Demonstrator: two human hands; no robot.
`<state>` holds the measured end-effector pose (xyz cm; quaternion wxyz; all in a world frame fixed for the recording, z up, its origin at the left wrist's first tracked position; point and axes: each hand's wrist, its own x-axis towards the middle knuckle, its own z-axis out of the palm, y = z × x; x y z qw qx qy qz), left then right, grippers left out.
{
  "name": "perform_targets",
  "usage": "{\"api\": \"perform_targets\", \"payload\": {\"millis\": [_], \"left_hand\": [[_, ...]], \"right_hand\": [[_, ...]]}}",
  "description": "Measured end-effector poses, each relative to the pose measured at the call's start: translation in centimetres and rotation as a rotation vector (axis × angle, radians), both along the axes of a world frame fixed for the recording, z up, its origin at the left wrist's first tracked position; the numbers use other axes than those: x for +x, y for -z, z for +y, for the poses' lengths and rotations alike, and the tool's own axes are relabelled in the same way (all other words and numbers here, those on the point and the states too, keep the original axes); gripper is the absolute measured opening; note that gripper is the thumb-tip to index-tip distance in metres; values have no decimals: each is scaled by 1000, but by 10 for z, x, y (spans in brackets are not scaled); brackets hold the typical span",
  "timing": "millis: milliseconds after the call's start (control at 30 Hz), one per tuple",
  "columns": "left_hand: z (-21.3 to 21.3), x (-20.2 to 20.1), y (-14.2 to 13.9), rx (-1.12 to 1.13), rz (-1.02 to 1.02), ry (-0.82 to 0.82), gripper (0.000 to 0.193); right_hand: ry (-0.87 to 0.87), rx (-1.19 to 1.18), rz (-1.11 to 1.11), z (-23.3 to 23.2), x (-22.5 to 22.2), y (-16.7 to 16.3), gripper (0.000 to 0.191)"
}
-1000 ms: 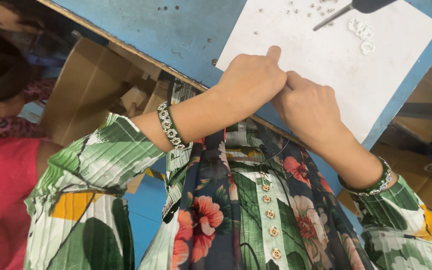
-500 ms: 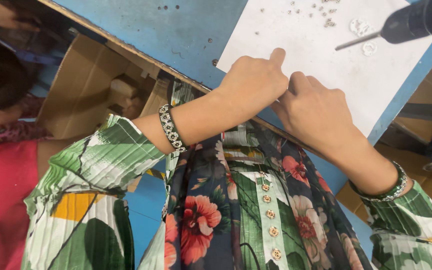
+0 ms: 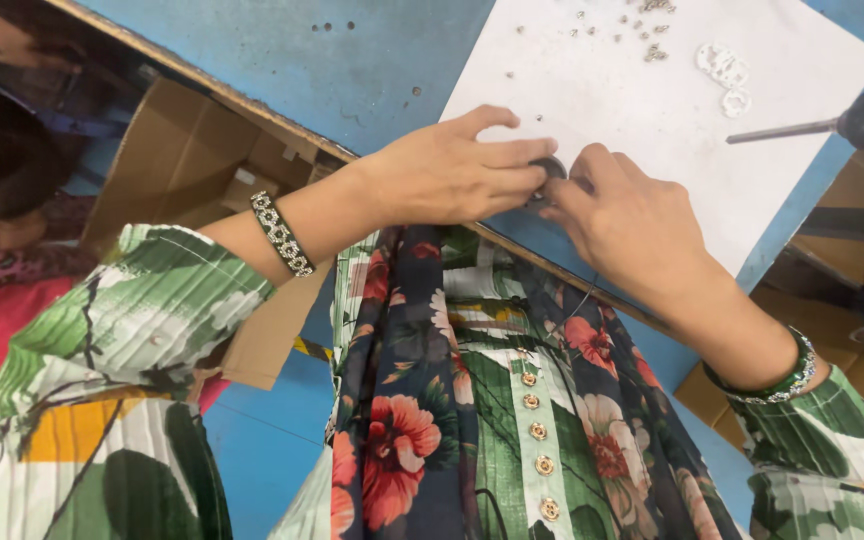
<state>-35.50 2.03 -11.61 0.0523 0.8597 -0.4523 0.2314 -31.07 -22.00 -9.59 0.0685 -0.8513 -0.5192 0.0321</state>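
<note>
On a blue table (image 3: pixel 252 60), over the near edge of a white sheet (image 3: pixel 602 90), a small dark ring (image 3: pixel 552 166) is pinched between the left hand (image 3: pixel 452 175) and right hand (image 3: pixel 632 220), judged light, stiff, best gripped by its rim.

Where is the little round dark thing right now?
In the head view, the small round dark part sits pinched between the left hand and right hand, at the near edge of the white paper sheet.

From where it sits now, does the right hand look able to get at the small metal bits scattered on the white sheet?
Probably yes: the right hand rests on the white sheet, and nothing lies between it and the metal bits.
</note>
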Motion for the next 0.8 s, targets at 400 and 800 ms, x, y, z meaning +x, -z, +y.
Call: {"api": "perform_targets", "payload": {"millis": [400,800], "left_hand": [[-11,-36,18,-59,158,-112,9],[-13,-52,28,-49,141,-222,23]], "right_hand": [[53,178,177,-20,-31,60,23],[325,561,383,-1,-60,88,80]]}}
